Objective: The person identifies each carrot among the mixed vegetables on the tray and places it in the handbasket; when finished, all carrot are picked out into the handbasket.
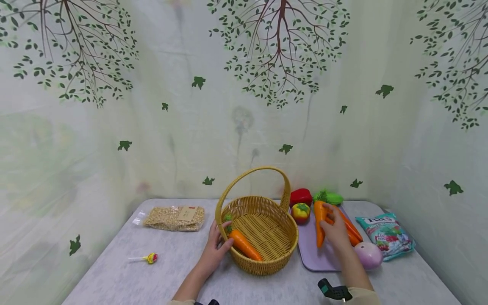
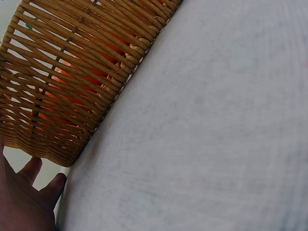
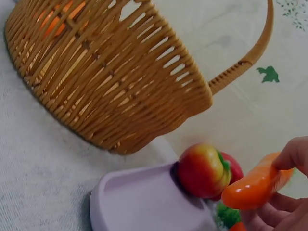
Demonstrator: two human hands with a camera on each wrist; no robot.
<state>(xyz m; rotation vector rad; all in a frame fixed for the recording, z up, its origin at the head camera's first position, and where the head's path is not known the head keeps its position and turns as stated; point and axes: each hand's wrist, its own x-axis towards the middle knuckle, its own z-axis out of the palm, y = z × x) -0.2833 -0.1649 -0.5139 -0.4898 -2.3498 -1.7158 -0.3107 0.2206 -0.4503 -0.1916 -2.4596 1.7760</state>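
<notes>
My left hand point(image 1: 215, 245) grips the left rim of a woven basket point(image 1: 263, 267) with a tall arched handle. A toy carrot point(image 1: 245, 245) lies inside; its orange shows through the weave in the left wrist view. Over the lilac tray point(image 1: 310, 259), my right hand point(image 1: 335, 228) pinches a second carrot point(image 3: 257, 185) between thumb and fingers. More orange carrot point(image 1: 352, 233) lies on the tray beneath that hand. A round red-and-yellow fruit point(image 3: 204, 171) sits at the tray's far left corner, close to the held carrot in the right wrist view.
Behind the tray's fruit are a red vegetable point(image 1: 301, 197) and a green one point(image 1: 334, 198). A pinkish-purple onion point(image 1: 367, 255) lies near the right forearm, beside a teal candy bag point(image 1: 386, 237). Toward the left lie a bag of grain point(image 1: 171, 218) and a lollipop point(image 1: 151, 258).
</notes>
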